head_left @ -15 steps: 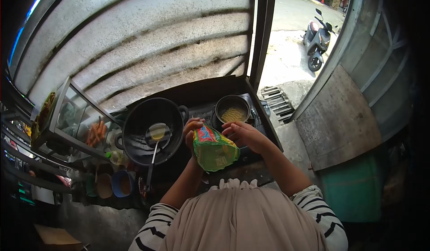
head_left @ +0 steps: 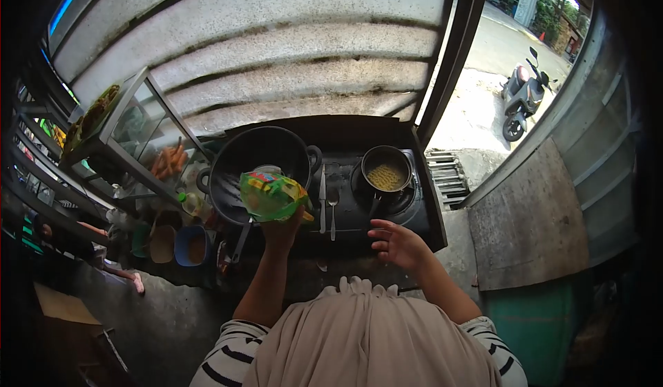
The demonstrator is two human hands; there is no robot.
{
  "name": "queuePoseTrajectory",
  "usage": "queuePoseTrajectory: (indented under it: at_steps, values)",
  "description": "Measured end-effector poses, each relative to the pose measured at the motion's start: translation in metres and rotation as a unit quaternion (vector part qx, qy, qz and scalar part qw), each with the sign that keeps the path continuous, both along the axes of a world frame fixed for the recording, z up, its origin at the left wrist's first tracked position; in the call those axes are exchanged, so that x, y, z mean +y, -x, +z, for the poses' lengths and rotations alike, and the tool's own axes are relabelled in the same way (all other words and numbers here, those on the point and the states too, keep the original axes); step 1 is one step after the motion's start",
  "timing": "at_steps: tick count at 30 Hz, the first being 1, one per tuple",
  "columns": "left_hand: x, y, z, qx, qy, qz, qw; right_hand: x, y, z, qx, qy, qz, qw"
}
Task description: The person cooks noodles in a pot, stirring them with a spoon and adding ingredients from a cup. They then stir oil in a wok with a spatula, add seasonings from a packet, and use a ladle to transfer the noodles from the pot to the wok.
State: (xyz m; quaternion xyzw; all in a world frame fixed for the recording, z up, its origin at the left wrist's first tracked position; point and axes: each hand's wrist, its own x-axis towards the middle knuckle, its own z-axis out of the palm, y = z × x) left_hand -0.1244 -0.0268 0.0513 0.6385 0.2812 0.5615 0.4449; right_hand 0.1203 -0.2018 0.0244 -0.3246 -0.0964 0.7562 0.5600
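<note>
My left hand (head_left: 284, 228) grips a green plastic packet (head_left: 273, 200) with red and yellow print, held over the near side of the black wok (head_left: 238, 145). The packet hides part of the wok and of the ladle in it, whose handle (head_left: 242, 242) sticks out toward me. Empty, with its fingers apart, my right hand (head_left: 402, 247) is just short of the handle of a small pot (head_left: 407, 180). Yellowish noodles (head_left: 385, 177) lie in liquid in that pot, which stands on the right burner.
Between wok and pot, a knife (head_left: 322, 190) and a spoon (head_left: 333, 211) lie on the stove (head_left: 345, 169). Left of the wok are a glass case (head_left: 148, 173) with carrots (head_left: 169, 160), a bottle (head_left: 188, 202) and a blue container (head_left: 181, 252). A scooter (head_left: 523, 100) is parked outside.
My left hand has carried the packet left, over the wok. My right hand has moved away from beside the packet and lowered toward the pot handle. The view has shifted left.
</note>
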Motion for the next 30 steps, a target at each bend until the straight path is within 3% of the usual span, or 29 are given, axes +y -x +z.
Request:
queuePoseTrajectory:
  at_steps: [2, 4, 7, 9, 14, 16, 17, 18, 20, 22, 24, 28, 30]
  values:
    - [0.012, 0.050, 0.010, -0.044, 0.020, 0.110, 0.993, -0.012, -0.008, -0.016, 0.003, 0.012, 0.007, 1.000]
    - [0.027, 0.117, 0.014, 0.084, 0.132, 0.244, 0.957, -0.024, -0.017, -0.030, 0.006, 0.024, 0.012, 1.000]
    - [0.050, 0.210, -0.015, 0.005, 0.069, 0.301, 0.951, -0.031, -0.028, -0.049, -0.001, 0.052, 0.012, 0.999]
    - [0.055, 0.263, -0.035, -0.030, 0.069, 0.398, 0.914, -0.033, -0.031, -0.055, -0.022, 0.070, -0.013, 0.997]
    - [0.095, 0.416, -0.117, 0.070, 0.205, 0.343, 0.914, -0.024, -0.020, -0.043, -0.087, 0.084, -0.097, 0.988]
    - [0.111, 0.454, -0.118, 0.378, 0.149, 0.491, 0.771, -0.017, -0.010, -0.037, -0.116, 0.090, -0.139, 0.979]
    - [0.116, 0.468, -0.115, 0.452, 0.196, 0.509, 0.706, -0.016, -0.005, -0.036, -0.128, 0.090, -0.163, 0.974]
    - [0.123, 0.481, -0.111, 0.454, 0.195, 0.505, 0.708, -0.013, 0.001, -0.034, -0.141, 0.089, -0.186, 0.968]
    - [0.138, 0.506, -0.105, 0.591, 0.243, 0.454, 0.621, -0.010, 0.015, -0.032, -0.160, 0.075, -0.223, 0.959]
    - [0.150, 0.520, -0.096, 0.628, 0.261, 0.422, 0.599, -0.007, 0.028, -0.035, -0.171, 0.090, -0.256, 0.947]
    - [0.164, 0.531, -0.095, 0.724, 0.247, 0.347, 0.542, -0.003, 0.041, -0.038, -0.174, 0.104, -0.280, 0.938]
    - [0.184, 0.545, -0.098, 0.785, 0.222, 0.277, 0.508, -0.004, 0.061, -0.034, -0.179, 0.106, -0.322, 0.924]
    - [0.192, 0.545, -0.090, 0.783, 0.221, 0.256, 0.522, -0.006, 0.068, -0.030, -0.177, 0.113, -0.347, 0.914]
